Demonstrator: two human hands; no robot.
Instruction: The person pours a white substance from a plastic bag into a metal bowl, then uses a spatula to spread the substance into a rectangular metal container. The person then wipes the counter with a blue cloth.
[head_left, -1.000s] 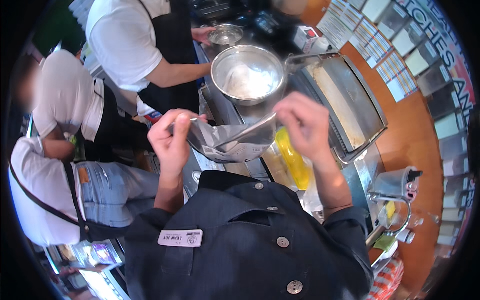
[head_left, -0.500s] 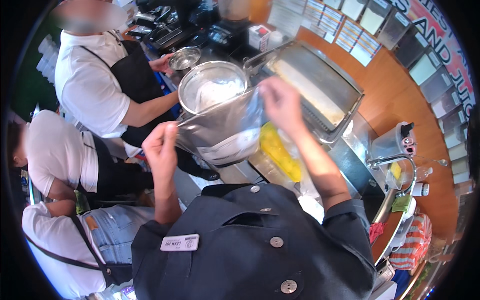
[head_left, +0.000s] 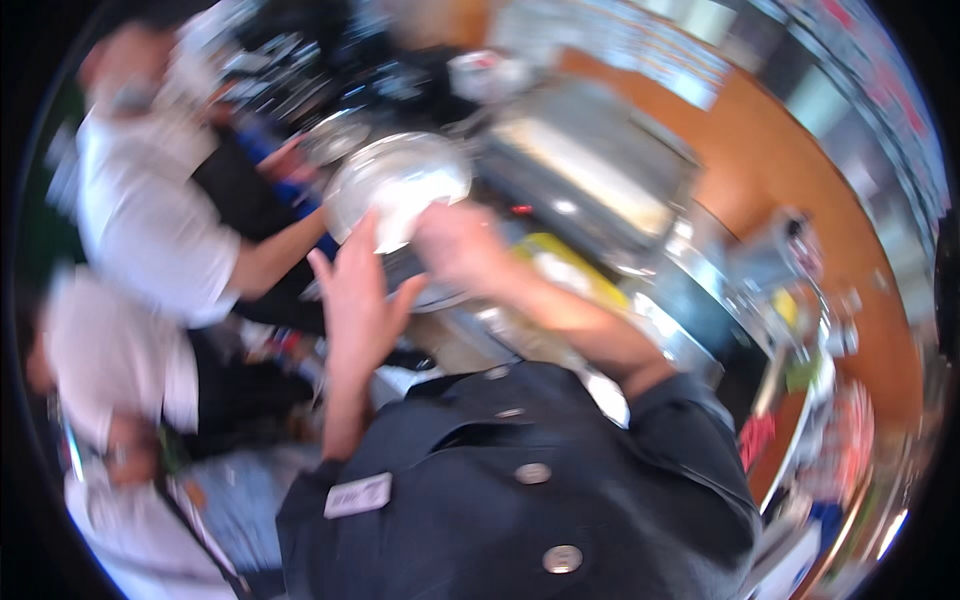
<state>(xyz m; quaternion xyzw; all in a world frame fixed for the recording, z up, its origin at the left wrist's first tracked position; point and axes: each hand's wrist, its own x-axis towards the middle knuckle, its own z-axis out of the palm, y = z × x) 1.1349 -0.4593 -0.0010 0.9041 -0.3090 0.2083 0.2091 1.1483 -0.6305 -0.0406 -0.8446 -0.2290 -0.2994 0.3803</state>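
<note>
The picture is blurred by motion. My left hand (head_left: 360, 290) is raised with its fingers spread, palm turned toward my right hand. My right hand (head_left: 455, 245) sits close beside it with fingers curled over a grey, see-through plastic bag (head_left: 428, 292) that hangs between the two hands. Just behind the hands stands a round metal bowl (head_left: 400, 180). A yellow thing (head_left: 560, 265) lies under my right forearm.
A long metal tray (head_left: 590, 175) sits on the counter to the right of the bowl. A person in a white shirt and dark apron (head_left: 170, 230) reaches toward the bowl from the left. Another person (head_left: 110, 370) stands lower left. An orange wall (head_left: 800, 200) curves along the right.
My hands have come together in front of the bowl. The bag, held up wide before, now hangs bunched between them, and my left fingers have spread. The view swung quickly.
</note>
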